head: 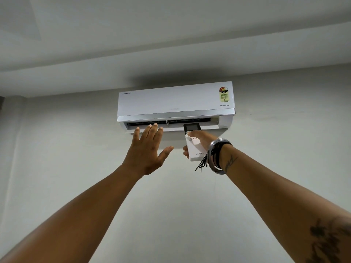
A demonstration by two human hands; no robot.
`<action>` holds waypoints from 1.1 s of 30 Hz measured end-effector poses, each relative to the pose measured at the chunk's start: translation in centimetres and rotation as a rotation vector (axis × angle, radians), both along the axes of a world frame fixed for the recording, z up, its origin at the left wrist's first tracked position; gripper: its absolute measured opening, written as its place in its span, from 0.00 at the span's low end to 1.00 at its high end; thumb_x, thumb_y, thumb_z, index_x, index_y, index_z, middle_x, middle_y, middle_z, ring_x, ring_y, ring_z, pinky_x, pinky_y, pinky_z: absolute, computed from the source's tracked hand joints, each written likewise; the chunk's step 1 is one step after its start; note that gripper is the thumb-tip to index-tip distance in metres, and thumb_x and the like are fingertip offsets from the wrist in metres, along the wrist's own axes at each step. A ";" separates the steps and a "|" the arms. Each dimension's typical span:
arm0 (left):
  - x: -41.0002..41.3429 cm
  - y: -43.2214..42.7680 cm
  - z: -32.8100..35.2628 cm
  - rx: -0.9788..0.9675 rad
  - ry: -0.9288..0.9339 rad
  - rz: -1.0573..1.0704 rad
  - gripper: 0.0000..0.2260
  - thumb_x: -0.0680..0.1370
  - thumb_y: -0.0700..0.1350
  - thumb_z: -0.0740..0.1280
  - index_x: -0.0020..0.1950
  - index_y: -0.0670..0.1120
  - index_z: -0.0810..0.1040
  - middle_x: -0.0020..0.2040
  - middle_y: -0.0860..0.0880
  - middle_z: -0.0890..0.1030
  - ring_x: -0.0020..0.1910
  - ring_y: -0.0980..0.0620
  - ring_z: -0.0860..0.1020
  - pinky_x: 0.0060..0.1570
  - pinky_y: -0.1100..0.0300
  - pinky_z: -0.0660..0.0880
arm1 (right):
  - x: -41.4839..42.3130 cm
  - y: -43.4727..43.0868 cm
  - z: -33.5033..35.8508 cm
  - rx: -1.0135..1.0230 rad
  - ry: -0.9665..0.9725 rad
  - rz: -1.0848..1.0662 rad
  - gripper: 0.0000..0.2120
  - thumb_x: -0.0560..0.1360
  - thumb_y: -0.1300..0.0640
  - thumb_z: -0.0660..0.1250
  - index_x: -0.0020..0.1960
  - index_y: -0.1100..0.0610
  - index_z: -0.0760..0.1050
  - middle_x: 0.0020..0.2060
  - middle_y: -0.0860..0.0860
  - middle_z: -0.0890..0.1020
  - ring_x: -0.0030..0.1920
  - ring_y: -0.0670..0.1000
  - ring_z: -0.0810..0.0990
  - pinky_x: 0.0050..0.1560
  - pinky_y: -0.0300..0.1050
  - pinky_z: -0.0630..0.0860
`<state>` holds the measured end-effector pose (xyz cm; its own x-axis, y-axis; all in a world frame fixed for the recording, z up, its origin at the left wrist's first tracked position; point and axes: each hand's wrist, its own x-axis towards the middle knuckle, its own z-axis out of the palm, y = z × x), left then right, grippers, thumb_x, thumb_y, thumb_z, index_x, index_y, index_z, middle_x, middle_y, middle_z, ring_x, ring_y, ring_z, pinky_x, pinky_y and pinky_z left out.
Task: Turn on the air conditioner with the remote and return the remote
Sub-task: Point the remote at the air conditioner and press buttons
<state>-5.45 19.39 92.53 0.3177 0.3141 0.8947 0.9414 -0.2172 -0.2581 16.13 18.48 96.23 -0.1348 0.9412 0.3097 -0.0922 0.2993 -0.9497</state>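
- At the far left of the frame a bare grey wall (57, 149) runs up to a white ceiling (171, 35); a dark edge of something shows at the left border, too little to identify.
- From the lower left a bare forearm rises to the left hand (150, 147), left of centre. It is spread wide, fingers apart and empty, palm toward the wall, with the fingertips (155, 125) overlapping the lower vent edge of the air conditioner in the picture; whether they touch it cannot be told.
- The white air conditioner (174, 103) is mounted high on the wall at centre. Its bottom louvre stands open, a dark slot showing along the underside. A coloured rating sticker (224, 94) sits at its upper right, with "INVERTER" printed below.
- Just right of centre the white remote (193, 147) points up at the unit, its dark screen end overlapping the louvre.
- The right hand (199, 141) is wrapped around the remote, thumb on the buttons near the screen.
- Metal bangles (216, 156) and black threads circle the right wrist; tattoos mark the forearm running to the lower right.
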 end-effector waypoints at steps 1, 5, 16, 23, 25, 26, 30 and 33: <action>0.0 -0.1 0.0 -0.002 0.000 0.000 0.34 0.78 0.66 0.44 0.78 0.46 0.55 0.80 0.44 0.57 0.79 0.46 0.53 0.76 0.41 0.47 | 0.0 0.0 -0.1 0.009 -0.006 -0.002 0.13 0.75 0.54 0.69 0.48 0.64 0.73 0.28 0.61 0.84 0.27 0.58 0.84 0.25 0.46 0.80; 0.0 -0.2 -0.3 -0.002 0.005 -0.001 0.35 0.78 0.66 0.44 0.78 0.45 0.56 0.80 0.43 0.57 0.79 0.46 0.53 0.76 0.41 0.47 | -0.2 0.0 -0.5 0.045 -0.028 -0.037 0.16 0.69 0.55 0.76 0.47 0.65 0.76 0.30 0.61 0.84 0.29 0.58 0.84 0.26 0.46 0.80; -0.9 -0.6 -0.6 0.005 0.016 0.015 0.36 0.77 0.66 0.42 0.76 0.43 0.60 0.78 0.42 0.61 0.77 0.44 0.57 0.75 0.40 0.50 | -0.7 -0.4 -0.8 0.016 0.035 -0.072 0.11 0.75 0.54 0.67 0.49 0.62 0.73 0.33 0.64 0.82 0.27 0.61 0.84 0.27 0.49 0.81; -1.2 -0.6 -0.7 -0.002 0.010 0.007 0.36 0.77 0.66 0.42 0.77 0.44 0.59 0.78 0.42 0.60 0.78 0.44 0.56 0.75 0.40 0.49 | -0.7 -0.5 -1.1 -0.016 0.063 -0.057 0.12 0.75 0.60 0.58 0.56 0.65 0.69 0.34 0.65 0.83 0.29 0.63 0.84 0.33 0.52 0.82; -1.1 -0.6 -0.7 0.000 0.007 0.000 0.36 0.77 0.66 0.42 0.76 0.44 0.60 0.78 0.42 0.60 0.78 0.44 0.57 0.75 0.40 0.49 | -0.7 -0.4 -1.0 -0.007 0.042 -0.075 0.12 0.75 0.61 0.58 0.55 0.66 0.69 0.33 0.65 0.83 0.29 0.63 0.84 0.30 0.51 0.82; -1.1 -0.6 -0.7 -0.001 0.000 -0.005 0.36 0.77 0.66 0.42 0.76 0.43 0.60 0.78 0.42 0.60 0.78 0.44 0.57 0.75 0.40 0.49 | -0.8 -0.3 -1.0 -0.005 0.034 -0.081 0.11 0.74 0.61 0.58 0.54 0.66 0.69 0.31 0.64 0.83 0.28 0.62 0.84 0.29 0.51 0.82; -1.1 -0.6 -0.5 -0.005 -0.030 -0.017 0.36 0.77 0.66 0.42 0.76 0.44 0.60 0.78 0.42 0.60 0.78 0.44 0.56 0.75 0.40 0.49 | -0.7 -0.2 -1.1 0.009 0.019 -0.087 0.11 0.73 0.61 0.61 0.52 0.66 0.70 0.30 0.65 0.83 0.28 0.63 0.83 0.28 0.52 0.81; -0.9 -0.5 -0.5 -0.009 -0.024 -0.009 0.36 0.77 0.66 0.41 0.76 0.44 0.60 0.79 0.42 0.60 0.78 0.45 0.55 0.75 0.41 0.48 | -0.5 -0.2 -1.2 0.001 0.039 -0.057 0.11 0.73 0.60 0.60 0.53 0.66 0.70 0.30 0.64 0.83 0.28 0.63 0.83 0.28 0.50 0.81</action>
